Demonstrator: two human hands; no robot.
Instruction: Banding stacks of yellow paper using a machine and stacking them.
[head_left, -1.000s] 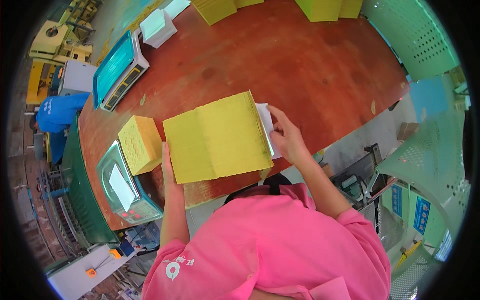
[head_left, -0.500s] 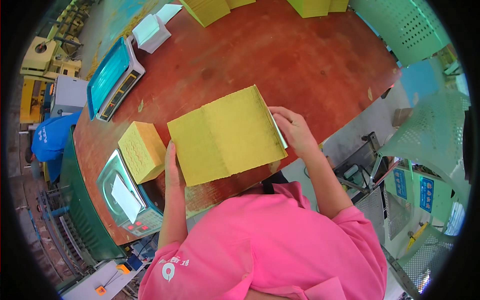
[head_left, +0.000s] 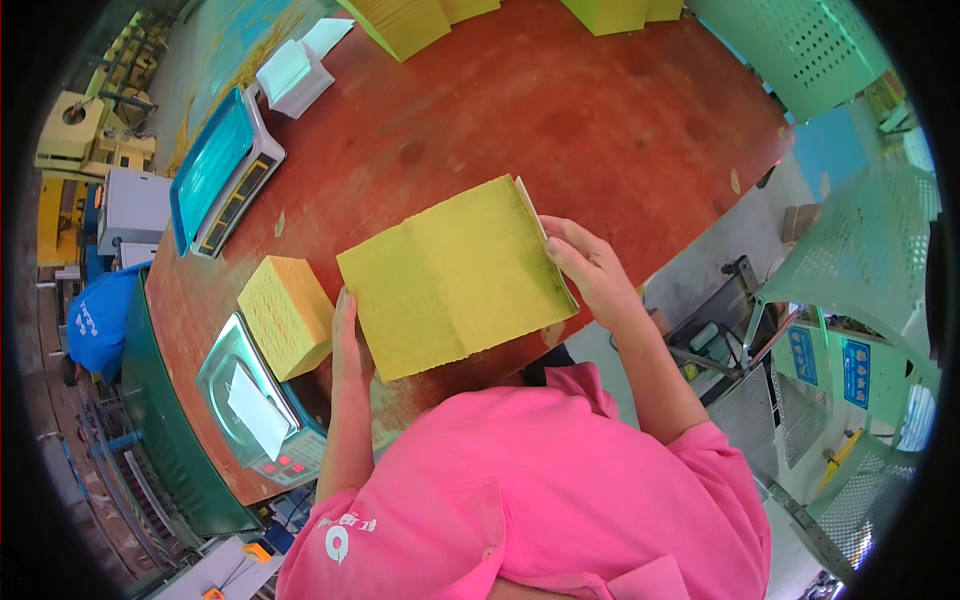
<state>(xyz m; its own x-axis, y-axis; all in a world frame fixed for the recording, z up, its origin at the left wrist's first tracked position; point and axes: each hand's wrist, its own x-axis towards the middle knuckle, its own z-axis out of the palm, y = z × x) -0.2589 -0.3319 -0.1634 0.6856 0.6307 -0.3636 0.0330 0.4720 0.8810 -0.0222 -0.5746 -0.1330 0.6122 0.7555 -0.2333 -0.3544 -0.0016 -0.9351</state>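
red table [head_left: 560,110], scales [head_left: 222,170], yellow stacks [head_left: 286,315]

Left hand [head_left: 345,335] fingers hidden behind yellow sheet stack [head_left: 458,275].

**Scales, slips and signs around the red table**

A weighing scale [head_left: 222,170] with a teal platform and a grey keypad panel sits at the table's far left. A second scale [head_left: 255,400] stands at the near left edge, its steel pan carrying a white paper slip [head_left: 256,410], with small red-lit buttons on its front panel. A white open carton [head_left: 293,75] lies beyond the first scale. At the right, two blue rectangular signs [head_left: 830,365] hang on a pale green frame.
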